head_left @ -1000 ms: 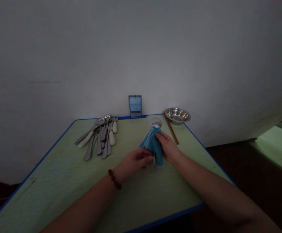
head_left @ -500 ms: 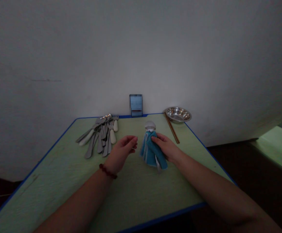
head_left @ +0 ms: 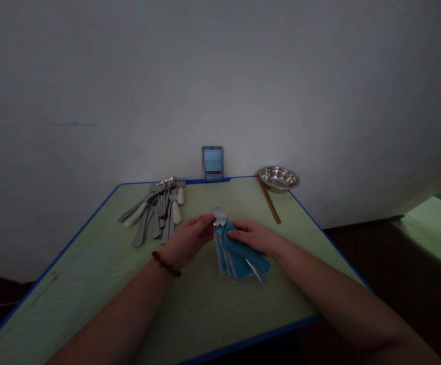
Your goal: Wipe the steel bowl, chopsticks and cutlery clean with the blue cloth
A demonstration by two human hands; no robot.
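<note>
My left hand (head_left: 188, 240) reaches in from the lower left, its fingertips pinching the bowl of a steel spoon (head_left: 219, 216). A dark red bead bracelet (head_left: 166, 264) circles that wrist. The spoon's handle is mostly wrapped in a folded teal cloth (head_left: 241, 257), and its tip pokes out at the lower right. My right hand (head_left: 253, 237) lies across the cloth, fingers together, pressing it around the spoon. The cloth and spoon are tilted, with the bowl end toward my left hand.
A bunch of steel forks and spoons (head_left: 159, 215) with some white handles lies at the far left of the green, blue-edged table (head_left: 91, 284). A steel bowl (head_left: 279, 178), wooden chopsticks (head_left: 269, 205) and a blurred upright card (head_left: 212, 163) stand along the back edge by a white wall.
My left hand has moved from beside the bundle onto the spoon bowl. The cloth bundle has tilted, its top swinging left, and the cloth is wrapped further across.
</note>
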